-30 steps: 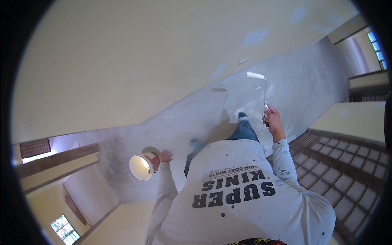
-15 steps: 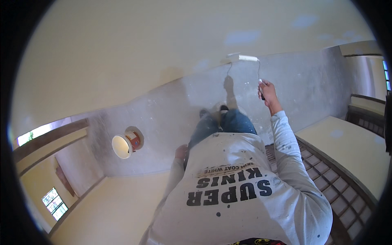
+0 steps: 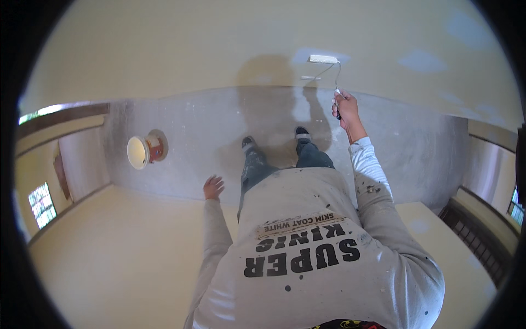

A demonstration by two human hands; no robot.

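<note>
My right hand (image 3: 345, 109) is closed round the handle of a paint roller, whose white sleeve (image 3: 323, 58) is over the cream wall (image 3: 164, 49); its shadow shows just below it. My left hand (image 3: 213, 189) is empty, its fingers spread, left of my jeans-clad legs. Beyond it, a paint bucket (image 3: 142, 152) with a white rim and red label stands on the grey, paint-speckled floor (image 3: 203, 131). My long-sleeved white shirt is spattered with dark spots.
Another cream wall (image 3: 104, 247) fills the lower left. Openings with brown frames and a bright window (image 3: 41, 204) lie at the far left. A dark grille (image 3: 466, 241) and more openings are on the right.
The roller has risen from over the floor onto the wall area. My left hand has left the bucket's side. The view has turned and shifted, placing the bucket farther left and higher.
</note>
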